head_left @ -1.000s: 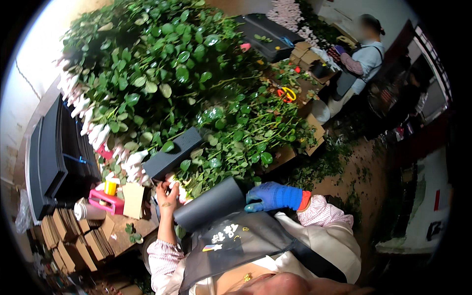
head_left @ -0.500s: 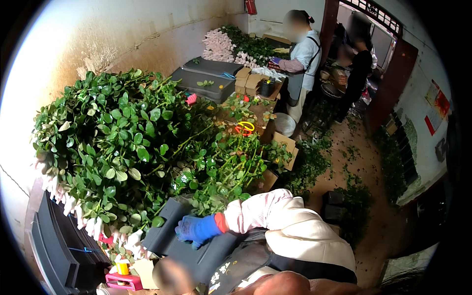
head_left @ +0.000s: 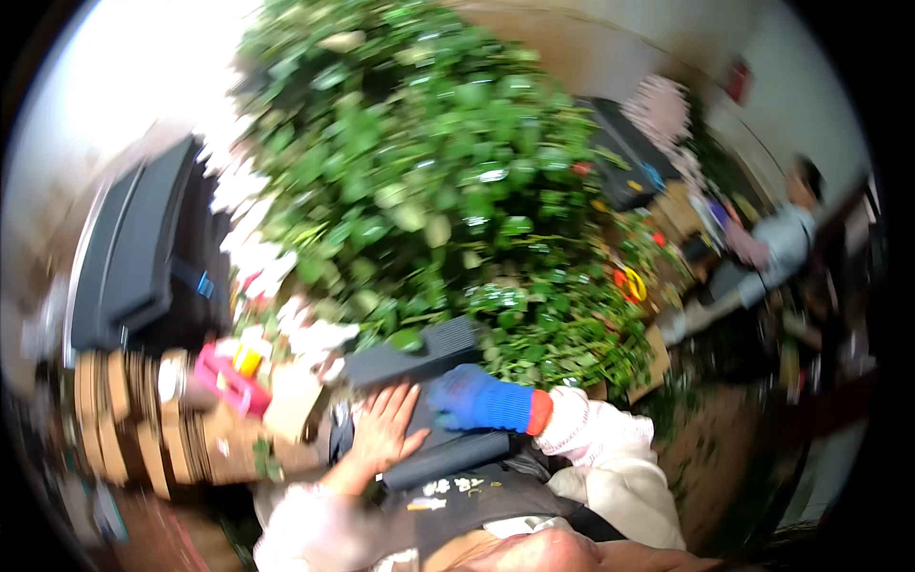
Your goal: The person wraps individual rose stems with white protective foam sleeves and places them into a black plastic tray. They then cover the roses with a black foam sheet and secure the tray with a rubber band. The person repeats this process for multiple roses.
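Note:
A dark grey sheet (head_left: 434, 438) lies in front of me, its far side raised as a ribbed flap (head_left: 419, 351) and its near side curled up. My left hand (head_left: 383, 425), bare, rests on the sheet's left part with fingers stretched out. My right hand (head_left: 465, 398), in a blue knit glove with an orange cuff, is against the sheet just behind the far flap; its fingers are blurred. Just beyond stands a large heap of leafy green flower stems (head_left: 410, 181), with pale wrapped flower heads (head_left: 250, 234) along its left side.
Left are stacked dark sheets (head_left: 143, 248), folded brown cardboard pieces (head_left: 143, 419) and a pink tape dispenser (head_left: 229, 379) with yellow tape. Yellow-and-orange scissors (head_left: 629, 284) lie at the right of the heap. A co-worker (head_left: 777, 243) in light blue stands far right.
My view has swung to the left, so the heap and co-worker sit further right. My left hand, blurred at the lower edge before, now lies on the sheet. My right hand stays at the sheet.

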Demonstrator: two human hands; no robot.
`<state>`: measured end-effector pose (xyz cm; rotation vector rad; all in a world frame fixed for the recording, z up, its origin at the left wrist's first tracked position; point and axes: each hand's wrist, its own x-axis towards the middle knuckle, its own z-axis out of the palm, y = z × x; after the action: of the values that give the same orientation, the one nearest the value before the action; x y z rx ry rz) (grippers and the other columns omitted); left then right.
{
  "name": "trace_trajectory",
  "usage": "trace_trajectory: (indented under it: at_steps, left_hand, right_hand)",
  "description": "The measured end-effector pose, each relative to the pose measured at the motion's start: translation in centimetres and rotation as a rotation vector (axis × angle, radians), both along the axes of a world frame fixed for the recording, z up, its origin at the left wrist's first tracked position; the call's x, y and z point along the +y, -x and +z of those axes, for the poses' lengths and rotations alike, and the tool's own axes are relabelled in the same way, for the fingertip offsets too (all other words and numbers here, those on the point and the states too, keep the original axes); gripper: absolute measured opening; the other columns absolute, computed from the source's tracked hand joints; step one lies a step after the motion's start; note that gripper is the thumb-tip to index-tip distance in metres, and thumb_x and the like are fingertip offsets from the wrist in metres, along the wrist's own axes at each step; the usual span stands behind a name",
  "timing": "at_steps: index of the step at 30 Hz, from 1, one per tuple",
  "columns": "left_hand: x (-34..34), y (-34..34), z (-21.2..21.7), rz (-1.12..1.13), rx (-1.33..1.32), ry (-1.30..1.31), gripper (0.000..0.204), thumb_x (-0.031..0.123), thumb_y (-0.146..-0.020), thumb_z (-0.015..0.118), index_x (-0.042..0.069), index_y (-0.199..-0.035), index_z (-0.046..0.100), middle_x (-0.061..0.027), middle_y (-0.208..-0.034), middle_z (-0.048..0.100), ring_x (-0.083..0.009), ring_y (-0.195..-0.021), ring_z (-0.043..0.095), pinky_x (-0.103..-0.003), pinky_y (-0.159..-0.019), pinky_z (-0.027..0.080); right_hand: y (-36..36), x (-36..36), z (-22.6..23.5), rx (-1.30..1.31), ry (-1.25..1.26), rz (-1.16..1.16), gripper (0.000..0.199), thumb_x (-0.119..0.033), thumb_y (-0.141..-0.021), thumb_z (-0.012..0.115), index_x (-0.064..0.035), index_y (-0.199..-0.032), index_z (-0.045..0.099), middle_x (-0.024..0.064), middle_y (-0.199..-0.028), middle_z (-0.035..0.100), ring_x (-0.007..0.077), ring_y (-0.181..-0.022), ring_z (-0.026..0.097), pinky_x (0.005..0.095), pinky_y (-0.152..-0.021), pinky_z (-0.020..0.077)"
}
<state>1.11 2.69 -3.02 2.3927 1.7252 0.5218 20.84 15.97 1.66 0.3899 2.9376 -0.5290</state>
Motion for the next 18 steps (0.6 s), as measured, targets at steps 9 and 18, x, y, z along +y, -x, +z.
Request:
trace_trajectory:
  at_steps: [9,18]
  left_hand:
    - [-1.1,0.8,-0.4,0.006,-0.079,0.241,0.074,0.044,-0.086,0.064,0.005,-0.146,0.046,-0.0156,-0.150,0.046,-0.0313,-0.139,0.041,-0.050,-0.118,0.027]
    - [-1.8,-0.3,-9.0,-0.115,-0.168,-0.060,0.069,0.033,-0.092,0.056,0.002,-0.151,0.038,-0.0207,-0.152,0.042,-0.0370,-0.138,0.043,-0.051,-0.115,0.033]
  right_hand:
    - [7.8,-2.6,4.6,-0.061,0.044,0.227,0.031,-0.044,-0.090,0.064,-0.0144,-0.096,0.071,0.0127,-0.099,0.068,0.0314,-0.090,0.067,0.0445,-0.079,0.0527]
    - [27.2,-6.8,-10.3,0.210,-0.456,0.142,0.044,-0.020,-0.094,0.050,-0.0147,-0.138,0.052,0.0114,-0.138,0.056,0.0280,-0.123,0.054,0.0436,-0.095,0.0448]
